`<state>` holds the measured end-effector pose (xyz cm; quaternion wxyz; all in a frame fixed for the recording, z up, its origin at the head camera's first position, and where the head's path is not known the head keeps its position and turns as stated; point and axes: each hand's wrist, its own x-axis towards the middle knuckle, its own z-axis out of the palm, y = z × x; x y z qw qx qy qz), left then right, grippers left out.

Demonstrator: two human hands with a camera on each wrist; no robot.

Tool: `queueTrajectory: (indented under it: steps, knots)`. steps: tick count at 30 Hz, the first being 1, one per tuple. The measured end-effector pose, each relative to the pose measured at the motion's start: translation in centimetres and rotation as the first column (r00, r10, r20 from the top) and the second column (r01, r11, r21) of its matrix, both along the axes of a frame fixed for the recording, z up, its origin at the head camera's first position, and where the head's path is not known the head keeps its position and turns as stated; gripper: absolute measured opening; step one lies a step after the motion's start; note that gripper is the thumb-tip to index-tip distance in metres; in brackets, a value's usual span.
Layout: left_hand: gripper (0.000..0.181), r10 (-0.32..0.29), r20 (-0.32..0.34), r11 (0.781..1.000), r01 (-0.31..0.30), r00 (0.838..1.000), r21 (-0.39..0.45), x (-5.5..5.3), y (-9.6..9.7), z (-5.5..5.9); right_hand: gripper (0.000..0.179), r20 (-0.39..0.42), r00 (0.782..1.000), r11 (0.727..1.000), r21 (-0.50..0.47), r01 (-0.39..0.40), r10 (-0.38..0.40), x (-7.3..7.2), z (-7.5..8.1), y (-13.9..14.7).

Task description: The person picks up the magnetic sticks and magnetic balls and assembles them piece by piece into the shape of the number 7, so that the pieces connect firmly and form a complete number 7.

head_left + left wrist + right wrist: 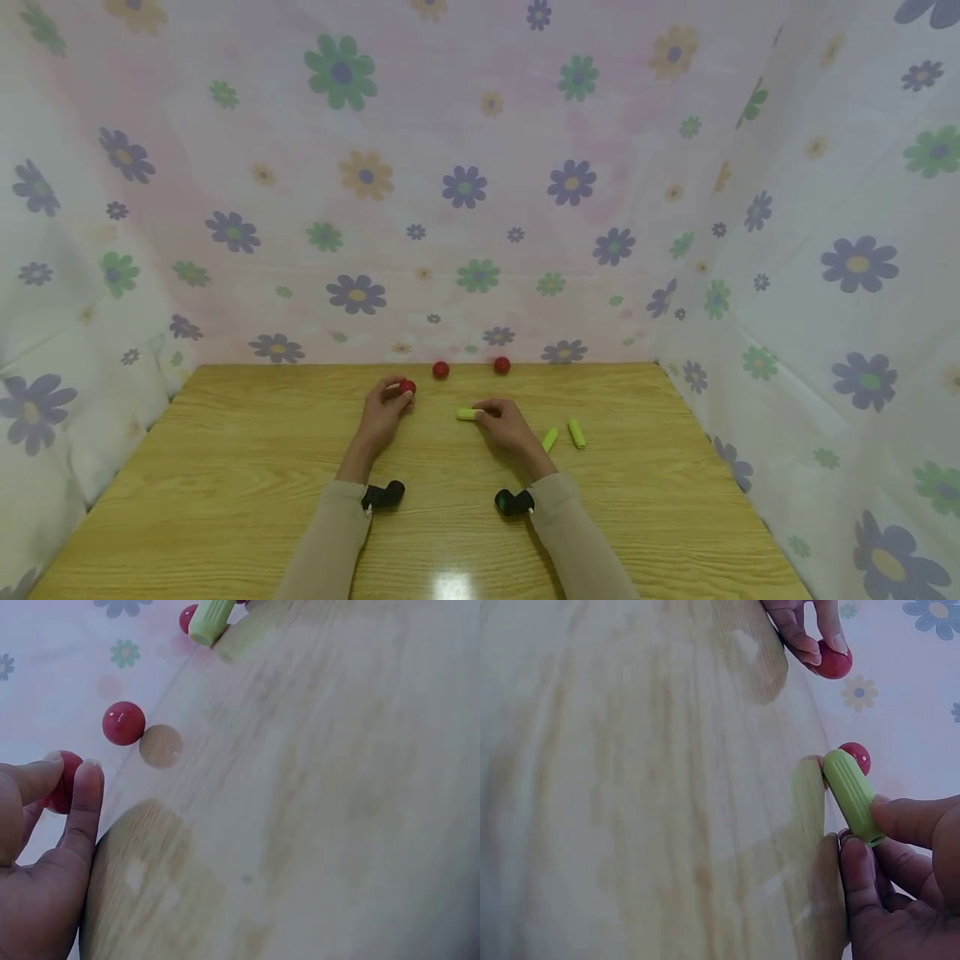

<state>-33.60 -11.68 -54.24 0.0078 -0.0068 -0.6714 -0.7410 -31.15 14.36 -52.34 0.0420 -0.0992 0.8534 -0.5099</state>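
Two hands are each pinching a small piece over the wooden table point(225, 467).

The left hand point(384, 410) is gripping a red ball point(407, 387) between its fingertips, far and left of centre. The right hand point(504, 423) is pinching one end of a green peg point(469, 413), which is pointing left, just right of the ball. Two more red balls point(441, 369) are sitting along the far edge by the flowered cloth point(465, 183). Two more green pegs point(576, 433) are lying to the right of the right hand.
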Motion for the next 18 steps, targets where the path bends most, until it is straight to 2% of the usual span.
queueTrajectory:
  steps: [11,18]
  knots:
    - [0.043,0.019,0.007,0.997,-0.019,1.0,0.073,1.3,0.5,0.2,0.03,0.017,0.999,0.999,-0.007,0.045,-0.044,0.0,-0.5,-0.7]
    - [0.043,0.026,0.021,0.999,-0.027,0.999,0.041,1.5,0.6,-0.1,0.038,0.017,0.998,0.998,-0.002,0.066,-0.066,0.1,-0.4,-1.6]
